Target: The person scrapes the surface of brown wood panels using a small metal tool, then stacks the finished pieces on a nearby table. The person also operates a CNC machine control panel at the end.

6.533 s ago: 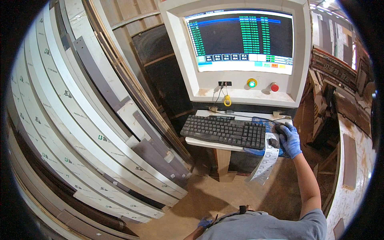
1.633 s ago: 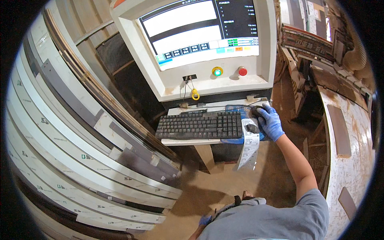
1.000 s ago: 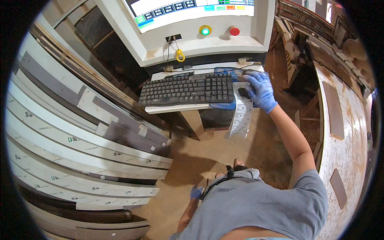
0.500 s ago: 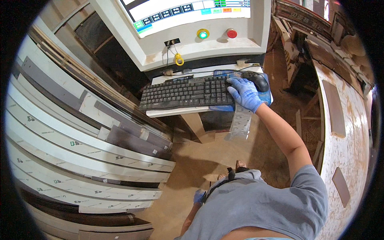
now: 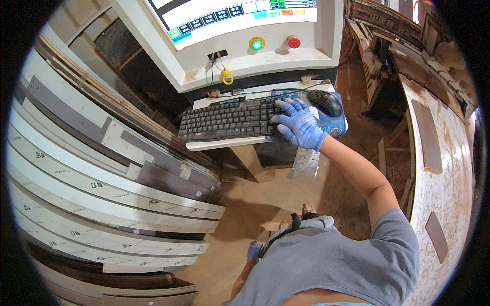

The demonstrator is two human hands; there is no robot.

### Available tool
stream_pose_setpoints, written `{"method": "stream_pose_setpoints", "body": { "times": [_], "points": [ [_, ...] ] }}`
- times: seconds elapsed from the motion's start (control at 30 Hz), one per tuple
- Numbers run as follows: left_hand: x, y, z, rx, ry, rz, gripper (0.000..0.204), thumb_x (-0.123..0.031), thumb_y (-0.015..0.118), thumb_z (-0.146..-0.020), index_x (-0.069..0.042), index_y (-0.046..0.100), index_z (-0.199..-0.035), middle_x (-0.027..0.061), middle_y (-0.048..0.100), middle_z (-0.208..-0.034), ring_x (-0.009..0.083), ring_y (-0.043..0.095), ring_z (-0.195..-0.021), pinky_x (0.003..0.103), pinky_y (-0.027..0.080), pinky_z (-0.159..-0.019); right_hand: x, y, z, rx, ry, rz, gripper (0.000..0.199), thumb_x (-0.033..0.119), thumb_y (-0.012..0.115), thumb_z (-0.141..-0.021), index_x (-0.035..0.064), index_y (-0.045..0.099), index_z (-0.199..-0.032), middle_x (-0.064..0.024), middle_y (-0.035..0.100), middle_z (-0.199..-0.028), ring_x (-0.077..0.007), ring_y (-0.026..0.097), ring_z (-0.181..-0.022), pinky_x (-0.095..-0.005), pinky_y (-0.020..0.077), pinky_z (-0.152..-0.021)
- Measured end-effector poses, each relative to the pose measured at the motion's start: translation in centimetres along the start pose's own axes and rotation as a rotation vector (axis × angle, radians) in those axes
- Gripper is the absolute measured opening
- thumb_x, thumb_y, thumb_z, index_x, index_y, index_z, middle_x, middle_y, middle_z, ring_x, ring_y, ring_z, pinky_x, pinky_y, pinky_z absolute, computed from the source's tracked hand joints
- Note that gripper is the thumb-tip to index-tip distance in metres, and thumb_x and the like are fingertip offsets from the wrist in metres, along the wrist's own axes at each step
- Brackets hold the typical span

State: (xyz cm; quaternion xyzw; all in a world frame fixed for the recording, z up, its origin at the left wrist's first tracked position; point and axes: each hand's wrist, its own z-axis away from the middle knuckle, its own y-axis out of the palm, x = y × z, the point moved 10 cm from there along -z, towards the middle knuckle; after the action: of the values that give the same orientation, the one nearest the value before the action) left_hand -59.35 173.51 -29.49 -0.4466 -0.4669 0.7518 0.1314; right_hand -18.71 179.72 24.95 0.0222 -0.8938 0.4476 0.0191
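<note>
Item: operator station, one person at a machine console.

Progress, as judged: keying at the keyboard (image 5: 229,118) appears to be under way; nothing shows an entry finished, and the mouse (image 5: 326,102) lies untouched.

Right hand (image 5: 298,125): blue glove, fingers spread wide and flat, resting on the right end of the keyboard, holding nothing.

Left hand (image 5: 254,250): blue glove, hanging low, well below the keyboard beside the person's grey shirt; too small to tell whether it is open or closed.

Keyboard: black plastic, dusty keys, flat on a pale shelf.

Mouse: black, rounded, glossy, just right of the keyboard on a blue mouse pad (image 5: 334,122).

Console housing (image 5: 255,61): off-white, boxy, grimy, above the keyboard; lit screen (image 5: 235,15), round green-lit button (image 5: 256,44) in a yellow ring, round red button (image 5: 293,42), small yellow tag (image 5: 226,77) on a cord.

Paper sheet (image 5: 306,162): hanging below the keyboard's right end.

Stacked panels (image 5: 102,173): long white and grey boards, smooth-faced, left of the keyboard.

Floor (image 5: 255,204): brown, dusty.
</note>
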Motion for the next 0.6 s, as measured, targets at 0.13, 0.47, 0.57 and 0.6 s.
{"method": "stream_pose_setpoints", "body": {
  "times": [0.13,0.47,0.57,0.6],
  "points": [
    [-1.7,0.3,0.4,-0.055,0.156,-0.194,0.025,-0.027,0.054,-0.076,-0.005,0.063,-0.082,0.0234,0.060,-0.092,0.0382,0.057,-0.088,0.045,0.046,-0.074,0.2,0.0,-0.2,-0.001,-0.012,0.010,0.027,0.026,0.050,-0.084,0.0123,0.060,-0.104,-0.0185,0.043,-0.129,-0.0391,0.038,-0.119,-0.0508,0.0244,-0.102],
    [1.2,1.5,0.5,-0.014,-0.138,-0.066,0.032,-0.033,0.051,-0.080,-0.003,0.062,-0.080,0.0250,0.060,-0.094,0.0422,0.055,-0.091,0.047,0.046,-0.076,-0.6,-0.7,0.5,0.008,0.026,0.067,0.025,0.028,0.050,-0.082,0.0147,0.062,-0.100,-0.0154,0.046,-0.128,-0.0351,0.042,-0.117,-0.0521,0.0247,-0.102],
    [2.0,1.4,0.6,-0.153,-0.130,-0.095,0.033,-0.034,0.050,-0.081,-0.003,0.062,-0.076,0.0242,0.061,-0.089,0.0430,0.055,-0.088,0.048,0.046,-0.073,-2.2,-0.9,0.8,-0.044,0.102,-0.052,0.026,0.026,0.050,-0.083,0.0134,0.059,-0.104,-0.0157,0.047,-0.126,-0.0350,0.044,-0.115,-0.0507,0.0268,-0.101],
    [1.7,1.5,0.1,-0.115,-0.089,-0.102,0.033,-0.034,0.051,-0.080,-0.003,0.062,-0.076,0.0243,0.061,-0.088,0.0432,0.055,-0.086,0.048,0.046,-0.072,-3.3,-0.7,1.3,-0.073,0.142,-0.113,0.027,0.025,0.050,-0.083,0.0129,0.059,-0.105,-0.0158,0.048,-0.126,-0.0350,0.045,-0.114,-0.0501,0.0277,-0.100]
  ]
}}
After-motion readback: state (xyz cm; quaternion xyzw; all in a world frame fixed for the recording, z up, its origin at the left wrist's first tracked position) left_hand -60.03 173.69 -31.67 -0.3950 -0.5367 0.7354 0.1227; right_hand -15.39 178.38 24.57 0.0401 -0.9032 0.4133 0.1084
